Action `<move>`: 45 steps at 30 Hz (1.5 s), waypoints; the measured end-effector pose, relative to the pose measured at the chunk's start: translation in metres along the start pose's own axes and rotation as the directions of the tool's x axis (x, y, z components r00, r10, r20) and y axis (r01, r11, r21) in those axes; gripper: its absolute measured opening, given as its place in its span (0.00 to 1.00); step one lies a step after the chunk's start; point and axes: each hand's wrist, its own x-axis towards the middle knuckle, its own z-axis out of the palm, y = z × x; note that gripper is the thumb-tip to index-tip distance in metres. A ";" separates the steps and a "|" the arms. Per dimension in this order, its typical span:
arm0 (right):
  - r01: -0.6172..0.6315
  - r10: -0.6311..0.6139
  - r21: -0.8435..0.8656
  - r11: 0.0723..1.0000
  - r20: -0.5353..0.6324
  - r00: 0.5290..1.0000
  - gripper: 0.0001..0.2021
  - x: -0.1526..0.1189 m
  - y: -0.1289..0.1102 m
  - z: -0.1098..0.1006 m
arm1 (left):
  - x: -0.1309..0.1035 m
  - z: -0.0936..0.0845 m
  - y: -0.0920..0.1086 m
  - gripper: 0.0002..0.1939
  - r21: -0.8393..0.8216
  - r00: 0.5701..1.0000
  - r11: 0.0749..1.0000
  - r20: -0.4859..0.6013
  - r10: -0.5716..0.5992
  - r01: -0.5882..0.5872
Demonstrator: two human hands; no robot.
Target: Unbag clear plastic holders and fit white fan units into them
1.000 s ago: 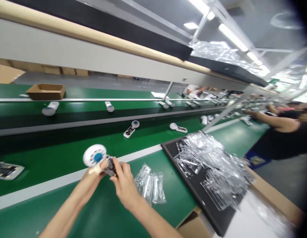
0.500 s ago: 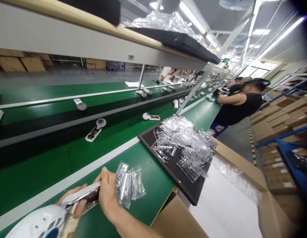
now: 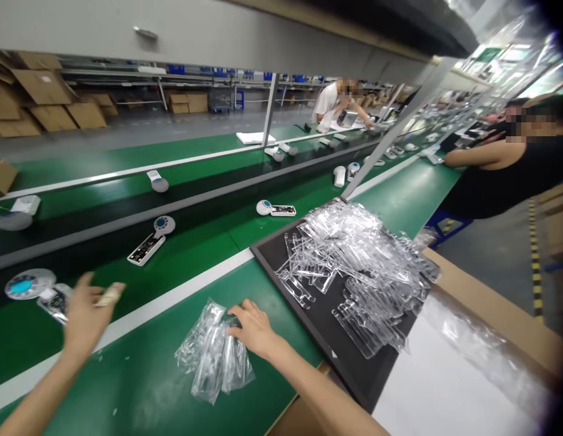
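My left hand (image 3: pixel 88 312) is over the near belt at the left, fingers apart, with a pale covering on a fingertip. Just beyond it lies a white device (image 3: pixel 31 284) with a round blue-centred head and an open handle, partly hidden by the hand. My right hand (image 3: pixel 251 327) reaches over the clear plastic bags (image 3: pixel 213 357) on the green bench, its fingers spread and curved at their upper right edge. Beside it, a black tray (image 3: pixel 308 324) holds a heap of clear plastic parts (image 3: pixel 354 254).
More white devices lie along the belts, including one (image 3: pixel 147 248) ahead of my left hand and another (image 3: pixel 276 209) near the tray. A metal post (image 3: pixel 390 139) rises behind the tray. An open carton (image 3: pixel 467 290) stands right. A person in black (image 3: pixel 503 169) works at the right.
The white device has left both hands and lies on the belt. My left hand has opened and moved up and left; my right hand has let go and moved right to the bags. The view has shifted.
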 end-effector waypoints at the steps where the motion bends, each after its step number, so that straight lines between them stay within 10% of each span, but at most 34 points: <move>1: 0.018 -0.018 0.001 1.000 0.025 1.000 0.17 0.004 -0.001 0.003 | -0.007 0.018 0.011 0.28 0.069 1.000 0.998 0.012 -0.003 0.002; 7: 0.094 -0.096 0.021 0.995 0.161 0.982 0.07 0.022 -0.014 0.011 | -0.024 0.116 0.056 0.26 0.196 0.791 0.931 0.596 0.137 -0.309; 16: 0.137 -0.145 0.072 0.988 0.132 0.981 0.08 0.018 -0.025 0.003 | -0.036 0.124 0.057 0.08 0.207 0.733 0.889 0.654 0.185 -0.409; 20: 0.199 -0.203 0.067 0.978 0.056 0.978 0.10 -0.006 -0.030 -0.030 | -0.053 0.103 0.062 0.09 0.224 0.792 0.898 0.581 0.190 -0.379; 32: 0.458 -0.478 -0.149 0.876 -0.147 0.866 0.09 -0.050 -0.067 -0.074 | -0.124 -0.040 0.089 0.09 -0.121 0.966 0.961 0.045 0.254 -0.247; 39: 0.477 -0.480 -0.064 0.877 -0.194 0.856 0.09 -0.053 -0.085 -0.087 | -0.136 -0.061 0.082 0.14 -0.401 0.999 0.916 -0.015 -0.034 0.025; 45: 0.473 -0.454 0.021 0.881 -0.250 0.855 0.08 -0.052 -0.095 -0.094 | -0.153 -0.046 0.079 0.15 -0.617 0.977 0.759 0.111 -0.181 0.211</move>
